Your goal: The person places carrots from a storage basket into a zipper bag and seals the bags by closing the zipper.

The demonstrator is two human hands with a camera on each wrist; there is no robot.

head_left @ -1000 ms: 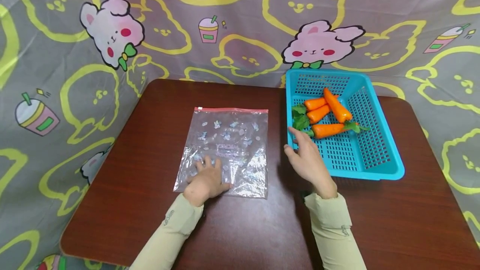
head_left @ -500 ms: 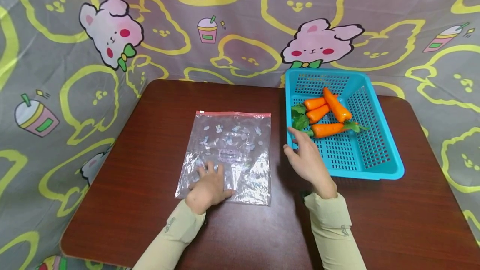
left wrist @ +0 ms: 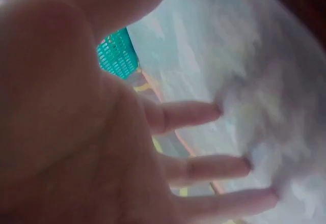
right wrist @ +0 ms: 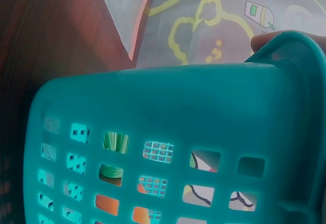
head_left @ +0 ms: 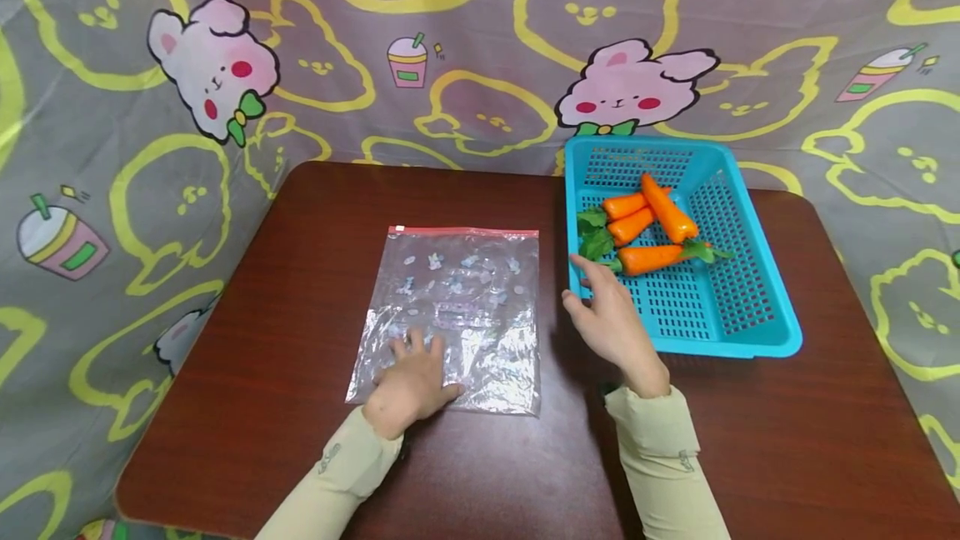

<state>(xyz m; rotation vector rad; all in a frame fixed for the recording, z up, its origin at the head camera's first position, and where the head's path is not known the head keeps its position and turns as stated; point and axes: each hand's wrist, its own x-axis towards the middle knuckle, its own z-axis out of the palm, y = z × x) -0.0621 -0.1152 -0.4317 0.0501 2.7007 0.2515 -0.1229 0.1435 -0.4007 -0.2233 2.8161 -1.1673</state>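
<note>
Spreading its fingers wide, the left hand (head_left: 411, 382) is touching the clear plastic bag (head_left: 480, 307) by the fingertips, its palm seeming to be arching above; it is clasping nothing. The bag is lying flat on the desk (head_left: 285, 307), mid-surface, well in from the left edge, with its red zip strip (head_left: 465, 232) facing the far edge. Over at the blue basket (head_left: 720, 348), the right hand (head_left: 611, 327) is resting at the left rim, near its near-left corner; with some fingers hidden, I'm not able to tell whether they are curling round it or merely leaning there.

For steadying such slippery film well, I'd be spreading light, even pressure and avoiding bunching; at the rim, I'd be bearing down gently so that nothing is tipping.

The film is looking thin and glossy, wrinkling and glaring towards its near end, while small pastel prints are dotting the rest. The basket, standing near the desk's far-right corner, is showing stiff, latticed plastic walls with rounded corners. Inside, four smooth, tapering orange carrots (head_left: 669, 208) are lying, one crossing over others, and broad green leaves (head_left: 596, 242) are crowding the left wall.
</note>
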